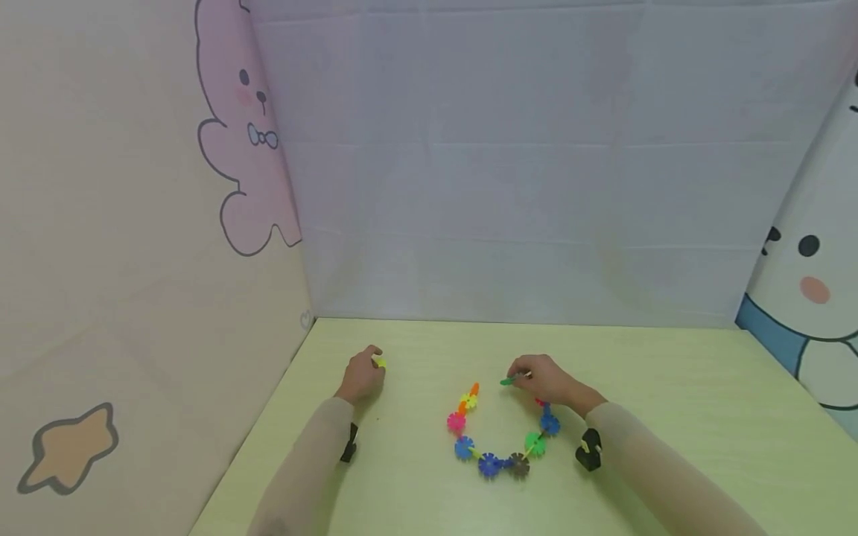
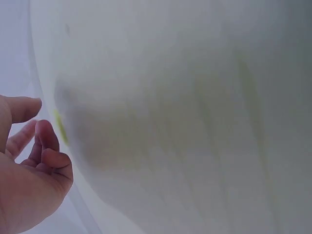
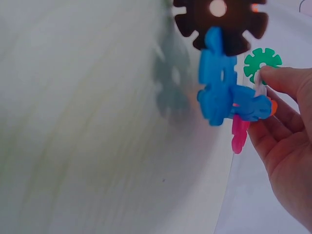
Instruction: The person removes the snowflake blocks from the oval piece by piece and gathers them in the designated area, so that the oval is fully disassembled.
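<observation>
A string of interlocking notched plastic discs (image 1: 489, 466) in several colours curves in a U on the table. My right hand (image 1: 544, 380) is above its right end, thumb and fingers pinching a white notched disc (image 3: 260, 87). A green notched disc (image 3: 263, 62) stands at the white one's edge. Blue discs (image 3: 217, 83) and a pink disc (image 3: 239, 134) of the string show beside the fingers; whether the white disc joins them is hidden. Away to the left, my left hand (image 1: 363, 377) reaches down with loosely bent fingers beside a small yellow piece (image 2: 61, 127), partly hidden by the fingers.
The pale wooden table (image 1: 415, 499) meets a white cloth wall (image 1: 523, 186) at the back. Printed cloth (image 1: 134, 260) hangs along the left, and another with a cartoon figure (image 1: 814, 298) on the right. Dark wrist devices (image 1: 589, 450) sit under both forearms.
</observation>
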`<state>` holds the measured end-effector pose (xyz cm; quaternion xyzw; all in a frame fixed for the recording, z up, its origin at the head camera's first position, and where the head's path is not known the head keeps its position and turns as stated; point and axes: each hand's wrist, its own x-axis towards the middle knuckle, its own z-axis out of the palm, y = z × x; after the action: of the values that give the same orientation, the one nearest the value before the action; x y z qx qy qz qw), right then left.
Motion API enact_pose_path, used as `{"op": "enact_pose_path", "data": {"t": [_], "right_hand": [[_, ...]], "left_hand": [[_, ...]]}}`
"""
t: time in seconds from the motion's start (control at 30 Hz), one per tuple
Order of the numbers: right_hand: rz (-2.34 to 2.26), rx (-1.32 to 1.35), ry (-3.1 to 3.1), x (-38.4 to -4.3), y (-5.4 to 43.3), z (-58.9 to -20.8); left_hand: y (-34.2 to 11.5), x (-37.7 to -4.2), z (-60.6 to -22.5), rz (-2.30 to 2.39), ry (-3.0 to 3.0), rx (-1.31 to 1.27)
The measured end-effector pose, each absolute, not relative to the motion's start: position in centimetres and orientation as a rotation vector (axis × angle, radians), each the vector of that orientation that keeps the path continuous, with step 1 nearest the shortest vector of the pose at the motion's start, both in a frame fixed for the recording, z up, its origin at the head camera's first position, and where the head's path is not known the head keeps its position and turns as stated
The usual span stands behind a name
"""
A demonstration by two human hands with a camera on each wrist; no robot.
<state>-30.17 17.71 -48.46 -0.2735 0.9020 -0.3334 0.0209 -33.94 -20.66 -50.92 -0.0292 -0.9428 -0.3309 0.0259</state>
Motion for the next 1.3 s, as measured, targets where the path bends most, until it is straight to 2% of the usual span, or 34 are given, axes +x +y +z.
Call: {"op": "enact_pose_path", "data": {"t": [0.5, 1.3], "right_hand": [[-1.064, -0.847, 2.794, -30.3, 17.9, -48.2], [-1.134, -0.944, 2.794, -30.2, 17.3, -48.1]], "left_hand": [[-12.6, -32.0, -48.8, -1.191, -2.899, -0.579], [-4.5, -30.8, -48.3, -1.449, -2.881, -0.701]]}}
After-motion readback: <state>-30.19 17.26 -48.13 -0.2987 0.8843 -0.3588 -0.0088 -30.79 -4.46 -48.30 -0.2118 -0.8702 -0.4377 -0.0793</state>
